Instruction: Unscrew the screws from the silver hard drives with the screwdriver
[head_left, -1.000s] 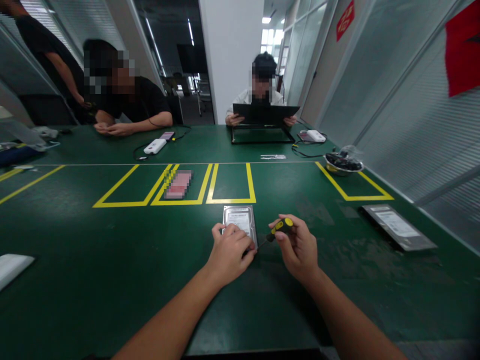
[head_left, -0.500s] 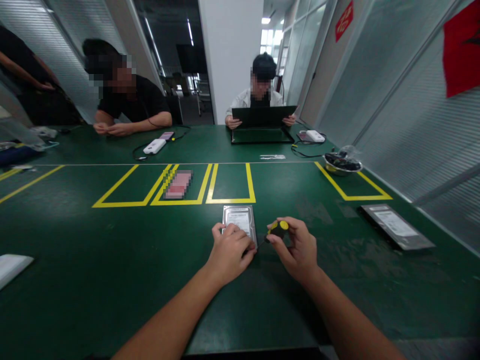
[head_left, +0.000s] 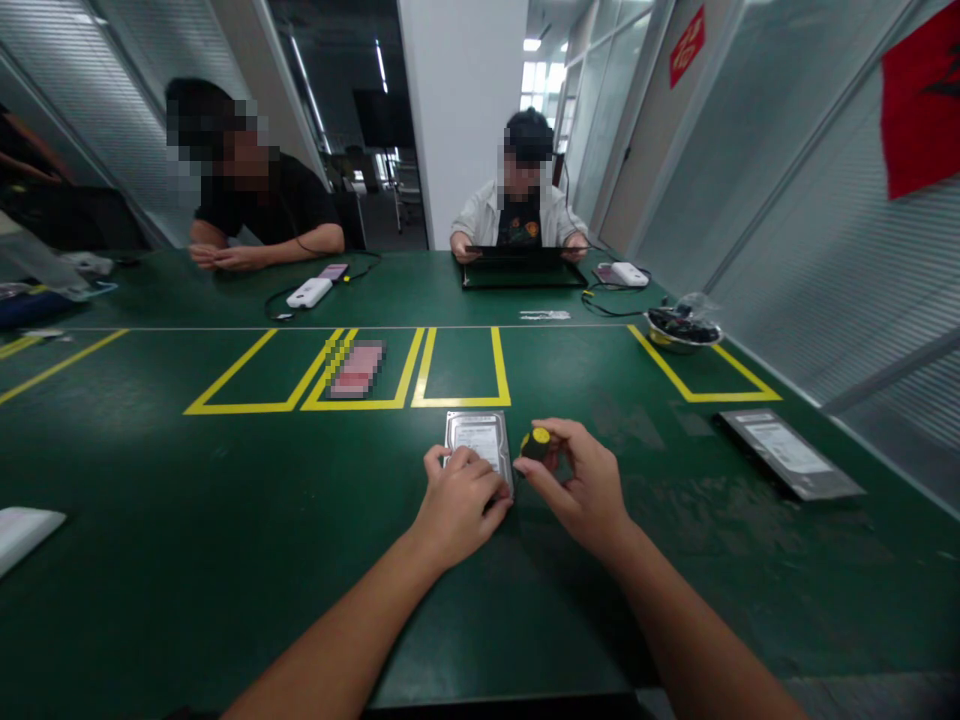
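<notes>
My left hand point(head_left: 459, 500) clamps the drive point(head_left: 478, 438); my right hand point(head_left: 583, 485) grips the screwdriver point(head_left: 537, 443) upright at its right edge.

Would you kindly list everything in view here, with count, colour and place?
hard drive: 1, silver, table centre, partly under the left hand
screwdriver: 1, yellow and black handle, right of that drive
second hard drive: 1, grey, table right
metal bowl: 1, silver, dark bits inside, far right
taped boxes: several, yellow, mid-table
pink card: 1, blurred, inside one box
white devices: 2, cabled, far side
laptop: 1, black, far end, in a co-worker's hands
seated co-workers: 2, far edge
table: 1, green
left hand: fingers on the hard drive
right hand: fingers around the screwdriver
</notes>
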